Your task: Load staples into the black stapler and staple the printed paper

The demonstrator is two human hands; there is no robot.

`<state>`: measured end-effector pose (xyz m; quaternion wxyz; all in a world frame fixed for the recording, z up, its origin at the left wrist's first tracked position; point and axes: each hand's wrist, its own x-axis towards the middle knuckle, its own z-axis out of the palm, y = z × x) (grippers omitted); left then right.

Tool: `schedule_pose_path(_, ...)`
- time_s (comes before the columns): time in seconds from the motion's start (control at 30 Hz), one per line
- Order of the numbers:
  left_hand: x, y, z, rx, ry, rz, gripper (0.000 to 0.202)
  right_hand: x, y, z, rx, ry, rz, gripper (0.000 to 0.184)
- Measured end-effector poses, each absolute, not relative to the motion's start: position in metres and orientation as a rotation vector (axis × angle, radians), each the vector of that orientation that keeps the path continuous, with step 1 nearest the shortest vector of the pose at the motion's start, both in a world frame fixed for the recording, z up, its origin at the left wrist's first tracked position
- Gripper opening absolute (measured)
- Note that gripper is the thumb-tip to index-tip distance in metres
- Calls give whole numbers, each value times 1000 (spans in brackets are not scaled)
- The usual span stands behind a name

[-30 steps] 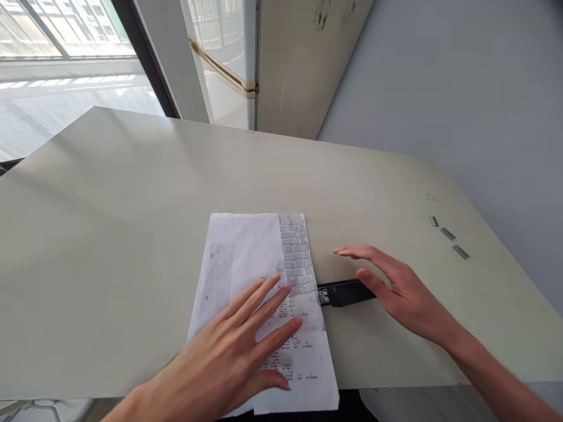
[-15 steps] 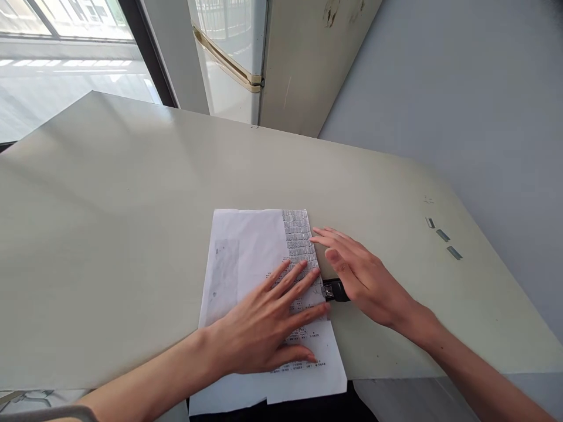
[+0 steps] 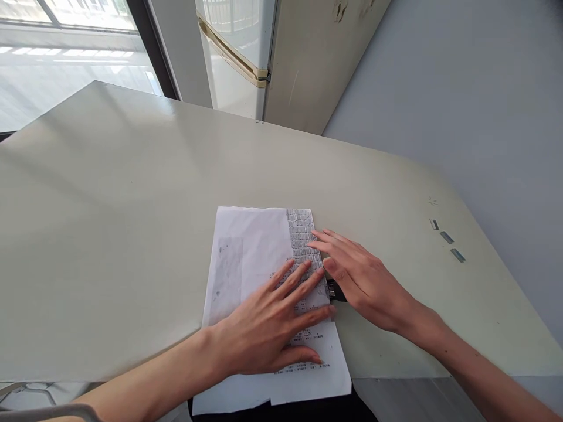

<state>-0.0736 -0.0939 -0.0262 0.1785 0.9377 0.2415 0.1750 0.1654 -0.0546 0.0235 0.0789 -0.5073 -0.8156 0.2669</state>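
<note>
White sheets of paper [image 3: 259,228] lie on the table, with print and rows of dark scribbled blocks along their right side. My left hand [image 3: 272,328] rests flat on them, fingers spread toward the right edge. At that edge sits a small black stapler [image 3: 338,291] with a metal front end touching or overlapping the paper. Over the stapler is my right hand [image 3: 365,281], fingers stretched out and fingertips above the paper's edge. Its palm and thumb hide most of the stapler, so I cannot tell whether they press on it.
Several small metal strips, like staple strips [image 3: 446,237], lie at the right of the pale table [image 3: 109,246]. Tiny loose staples [image 3: 433,201] are just beyond. A fridge [image 3: 308,64] and a grey wall [image 3: 461,70] stand behind. The paper overhangs the near edge.
My right hand has shifted slightly left and covers more of the stapler, its fingertips now over the paper's edge. My left hand stays flat on the paper. The view has shifted a little.
</note>
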Motion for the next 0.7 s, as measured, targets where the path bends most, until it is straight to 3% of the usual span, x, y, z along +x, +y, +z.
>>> schedule_pose_path(0.7,-71,-95,-26,2728,716,448,71,153,-54,26,-1655,-2628,552,54)
